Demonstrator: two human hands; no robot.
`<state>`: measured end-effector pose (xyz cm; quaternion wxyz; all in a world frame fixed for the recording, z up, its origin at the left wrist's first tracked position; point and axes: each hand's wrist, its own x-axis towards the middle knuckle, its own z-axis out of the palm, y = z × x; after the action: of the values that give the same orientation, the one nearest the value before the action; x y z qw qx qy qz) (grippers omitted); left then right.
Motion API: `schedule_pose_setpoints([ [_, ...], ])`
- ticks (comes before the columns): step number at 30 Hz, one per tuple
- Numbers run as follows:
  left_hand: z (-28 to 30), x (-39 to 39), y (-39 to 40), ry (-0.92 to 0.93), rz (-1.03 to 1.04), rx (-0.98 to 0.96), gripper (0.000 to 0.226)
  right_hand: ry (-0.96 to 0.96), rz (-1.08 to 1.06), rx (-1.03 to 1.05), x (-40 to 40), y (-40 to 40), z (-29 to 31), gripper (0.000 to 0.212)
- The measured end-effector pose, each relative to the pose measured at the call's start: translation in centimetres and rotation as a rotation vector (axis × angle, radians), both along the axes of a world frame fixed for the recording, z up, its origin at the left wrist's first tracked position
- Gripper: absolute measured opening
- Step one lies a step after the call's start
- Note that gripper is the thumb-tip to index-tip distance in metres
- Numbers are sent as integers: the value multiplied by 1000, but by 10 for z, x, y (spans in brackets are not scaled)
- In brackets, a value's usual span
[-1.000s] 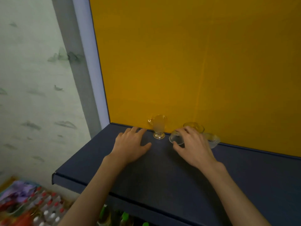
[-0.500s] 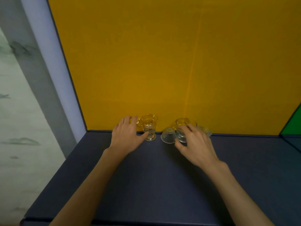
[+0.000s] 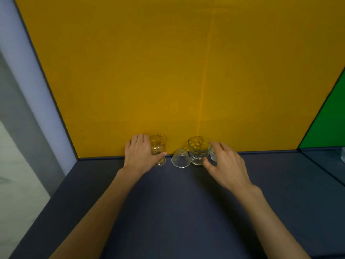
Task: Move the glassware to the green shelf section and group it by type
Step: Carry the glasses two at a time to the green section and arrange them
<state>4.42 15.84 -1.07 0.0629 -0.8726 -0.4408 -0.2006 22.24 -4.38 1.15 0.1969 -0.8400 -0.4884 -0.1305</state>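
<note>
Against the yellow back panel (image 3: 168, 71) stands a row of clear glassware on a dark blue shelf (image 3: 177, 212). My left hand (image 3: 139, 155) grips a footed glass (image 3: 158, 146), with the thumb across its front. To its right a small ribbed glass (image 3: 180, 158) sits upside down, beside a dimpled tumbler (image 3: 197, 149). My right hand (image 3: 226, 163) curls round another ribbed glass (image 3: 212, 155), which is mostly hidden, and its thumb tip is at the tumbler's base. The green shelf section (image 3: 328, 118) is at the far right.
A pale lavender side wall (image 3: 28, 81) closes off the shelf's left end. A bit of clear glass (image 3: 343, 155) shows at the right edge, on the shelf under the green panel. A dark divider line (image 3: 317, 165) separates the yellow and green sections.
My left hand has slid forward and closed round the footed glass. My right hand has shifted right, off the upside-down glass and onto the ribbed glass beside the tumbler.
</note>
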Motion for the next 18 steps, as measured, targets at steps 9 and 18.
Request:
schedule_pose_setpoints([
  [9, 0, -10, -3, -322, -18, -265, 75, -46, -70, -7, 17, 22, -18, 76],
  [18, 7, -28, -18, -555, -13, -359, 87, 66, -73, 32, 23, 45, -25, 94],
])
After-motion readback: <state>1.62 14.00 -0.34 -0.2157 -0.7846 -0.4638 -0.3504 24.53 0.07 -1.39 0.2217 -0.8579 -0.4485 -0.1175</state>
